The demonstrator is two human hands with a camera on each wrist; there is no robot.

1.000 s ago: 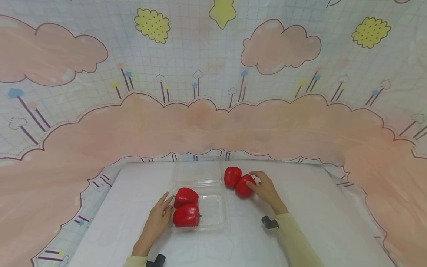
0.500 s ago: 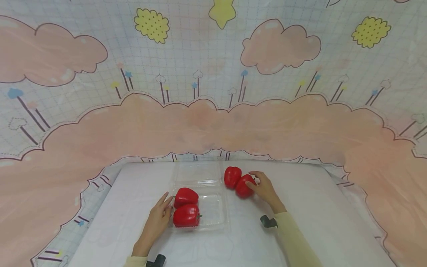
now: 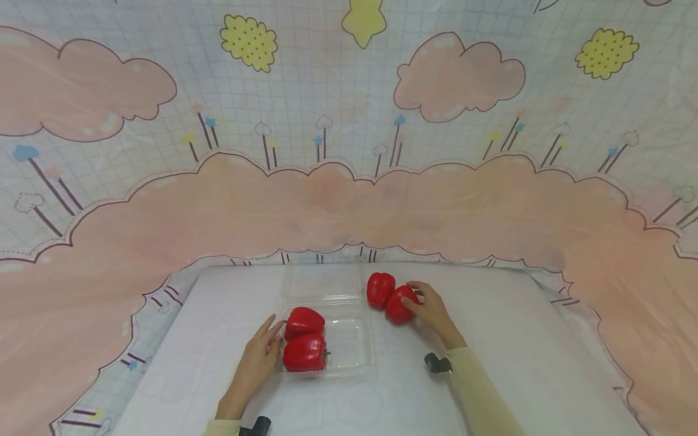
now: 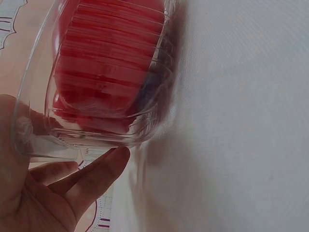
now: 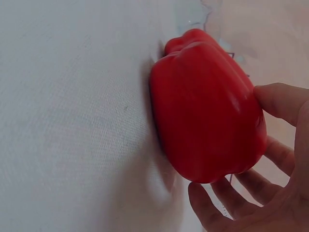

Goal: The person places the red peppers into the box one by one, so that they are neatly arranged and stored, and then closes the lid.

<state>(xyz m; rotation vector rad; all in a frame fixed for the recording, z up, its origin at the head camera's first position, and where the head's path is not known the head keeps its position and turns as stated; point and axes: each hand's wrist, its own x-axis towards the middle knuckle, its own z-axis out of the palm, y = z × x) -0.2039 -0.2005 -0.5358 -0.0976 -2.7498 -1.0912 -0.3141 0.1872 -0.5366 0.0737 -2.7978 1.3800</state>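
In the head view, my right hand (image 3: 432, 307) holds a red bell pepper (image 3: 400, 305) on the white table. In the right wrist view, the thumb is on one side of this bell pepper (image 5: 207, 116) and the fingers are at its end. A second bell pepper (image 3: 380, 289) lies against it on the left. My left hand (image 3: 256, 359) grips the left edge of a clear plastic container (image 3: 351, 345), its fingers (image 4: 99, 179) on the outer wall in the left wrist view. Two more red bell peppers, a far one (image 3: 304, 322) and a near one (image 3: 304, 353), lie in its left half.
The container's hinged lid (image 3: 324, 283) lies open toward the back of the table (image 3: 491, 339). A patterned cloth (image 3: 349, 206) hangs behind. Dark wrist devices sit at the left wrist (image 3: 255, 426) and the right wrist (image 3: 438, 363).
My right wrist and sleeve have shifted slightly left while the fingers stay at the same bell pepper. The left hand, container and peppers keep their places.
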